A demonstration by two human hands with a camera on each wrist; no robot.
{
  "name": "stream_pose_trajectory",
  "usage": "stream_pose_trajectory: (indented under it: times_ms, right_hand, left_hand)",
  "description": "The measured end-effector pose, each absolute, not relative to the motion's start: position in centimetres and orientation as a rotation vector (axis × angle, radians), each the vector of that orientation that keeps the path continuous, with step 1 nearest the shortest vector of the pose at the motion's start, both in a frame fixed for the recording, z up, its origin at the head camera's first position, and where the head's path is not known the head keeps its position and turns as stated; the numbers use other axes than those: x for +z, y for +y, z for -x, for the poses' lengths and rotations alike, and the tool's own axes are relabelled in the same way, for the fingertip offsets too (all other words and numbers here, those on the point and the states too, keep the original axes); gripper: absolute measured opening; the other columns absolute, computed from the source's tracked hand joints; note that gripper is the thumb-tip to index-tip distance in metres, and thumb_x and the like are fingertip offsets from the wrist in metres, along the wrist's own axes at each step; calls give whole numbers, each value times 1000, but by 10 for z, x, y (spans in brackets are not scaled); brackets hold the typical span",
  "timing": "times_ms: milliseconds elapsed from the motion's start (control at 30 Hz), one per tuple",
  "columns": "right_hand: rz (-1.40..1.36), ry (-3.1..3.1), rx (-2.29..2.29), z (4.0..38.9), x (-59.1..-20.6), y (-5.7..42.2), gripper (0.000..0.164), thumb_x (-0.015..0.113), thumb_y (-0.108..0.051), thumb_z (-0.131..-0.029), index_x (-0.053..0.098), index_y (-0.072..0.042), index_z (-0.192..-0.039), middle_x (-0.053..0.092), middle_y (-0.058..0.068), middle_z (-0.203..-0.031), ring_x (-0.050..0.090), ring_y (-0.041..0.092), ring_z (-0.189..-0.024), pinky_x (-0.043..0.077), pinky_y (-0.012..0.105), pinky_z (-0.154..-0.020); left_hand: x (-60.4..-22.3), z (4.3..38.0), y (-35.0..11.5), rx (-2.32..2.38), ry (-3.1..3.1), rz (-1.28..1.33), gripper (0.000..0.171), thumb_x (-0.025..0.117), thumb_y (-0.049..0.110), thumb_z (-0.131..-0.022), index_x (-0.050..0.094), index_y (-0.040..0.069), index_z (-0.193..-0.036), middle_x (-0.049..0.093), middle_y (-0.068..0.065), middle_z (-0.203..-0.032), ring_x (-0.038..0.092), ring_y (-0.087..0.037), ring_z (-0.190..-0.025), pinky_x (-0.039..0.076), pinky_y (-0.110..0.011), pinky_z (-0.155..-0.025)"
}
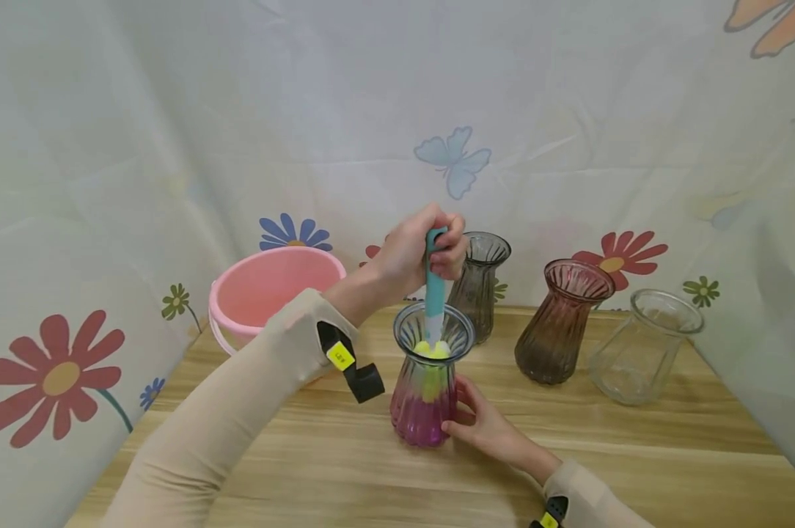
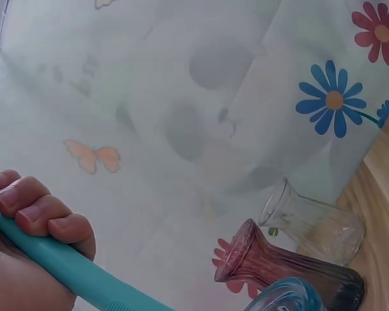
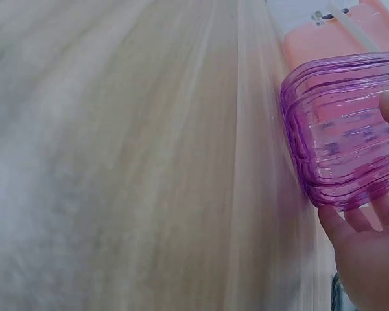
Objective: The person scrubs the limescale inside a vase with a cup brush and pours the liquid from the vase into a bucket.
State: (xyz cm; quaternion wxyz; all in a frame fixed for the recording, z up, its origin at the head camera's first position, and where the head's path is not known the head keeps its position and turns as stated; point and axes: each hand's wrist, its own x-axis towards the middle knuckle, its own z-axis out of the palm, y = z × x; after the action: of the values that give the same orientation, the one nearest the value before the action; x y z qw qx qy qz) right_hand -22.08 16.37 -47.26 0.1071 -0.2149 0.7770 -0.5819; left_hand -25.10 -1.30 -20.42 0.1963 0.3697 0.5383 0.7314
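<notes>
My left hand (image 1: 424,246) grips the teal handle of a bottle brush (image 1: 435,290), which points downward. Its soft yellow-and-white head sits inside a ribbed glass vase (image 1: 424,418), blue-grey at the rim and purple-pink below. The left wrist view shows fingers wrapped about the teal handle (image 2: 84,269); the brush head is out of that view. My right hand (image 1: 486,433) holds the vase low on its right side, thumb in front and fingers behind. In the right wrist view the purple base (image 3: 343,129) lies between that thumb and the fingertips. The vase stands upright on the wooden table.
A pink bucket (image 1: 226,293) stands at the back left, partly behind the left forearm. Behind the held vase is a grey glass vase (image 1: 477,293). A reddish-brown vase (image 1: 556,330) and a clear vase (image 1: 635,359) stand to the right. Printed cloth walls surround the wooden table (image 1: 345,477).
</notes>
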Motion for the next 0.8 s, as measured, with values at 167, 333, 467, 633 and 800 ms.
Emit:
stream_pose_trajectory:
  times_ms: [167, 333, 467, 633, 800]
  right_hand:
    - [594, 2291, -1746, 219, -474, 163, 76, 68, -12, -82, 21, -7, -142, 32, 25, -140, 31, 42, -130, 38, 42, -100]
    - [564, 2308, -1784, 219, -474, 162, 76, 70, -11, -79, 24, -7, -140, 34, 24, -138, 33, 43, -128, 39, 45, -99]
    - [517, 2301, -1815, 221, -474, 161, 75, 72, -11, -78, 26, -7, -138, 35, 22, -138, 34, 41, -129, 39, 45, -98]
    - [410, 2269, -1871, 219, -472, 158, 76, 73, -7, -76, 27, -4, -137, 35, 24, -138, 35, 41, -128, 39, 45, -99]
    - [371, 2289, -1874, 214, -467, 153, 76, 73, -4, -74, 27, -3, -135, 35, 26, -136, 36, 43, -127, 40, 46, -98]
  left_hand:
    - [-215, 255, -11, 2086, 1482, -1034, 25, 20, 9, -82, 22, 10, -57, 22, 1, -48, 18, -16, -44, 19, -28, -48]
    - [-237, 259, -8, 2101, 1450, -983, 25, 20, 9, -83, 23, 10, -58, 23, 2, -47, 18, -16, -43, 18, -27, -48]
    - [-255, 261, -6, 2084, 1479, -944, 26, 20, 11, -84, 23, 10, -58, 24, 1, -48, 19, -17, -44, 21, -27, -49]
    - [-272, 263, -6, 2067, 1495, -919, 27, 21, 12, -85, 25, 10, -58, 25, 2, -48, 21, -16, -44, 23, -27, -51]
    - [-282, 264, -7, 2018, 1496, -898, 25, 21, 11, -84, 24, 10, -59, 25, 2, -49, 22, -16, -45, 24, -27, -51]
